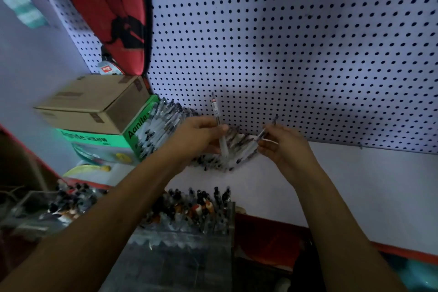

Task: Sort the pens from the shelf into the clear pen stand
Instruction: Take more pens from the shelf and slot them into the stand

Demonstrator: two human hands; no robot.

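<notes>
I see bare white shelf (355, 185) right of the pen pile (213, 149), which lies against the pegboard (284, 42); boxes (99, 106) crowd its left. My left hand (199, 135) pinches a clear pen (219, 125) upright above the pile. My right hand (282, 147) pinches another pen (265, 131). The pen stand (189, 208), nearly full, stands before the pile.

White pegboard wall (284, 42) with dark holes spans the far side. A red racket cover (113, 14) hangs far left. A brown carton (94, 104) sits on a green box (132, 135) at left. Lighting dim.
</notes>
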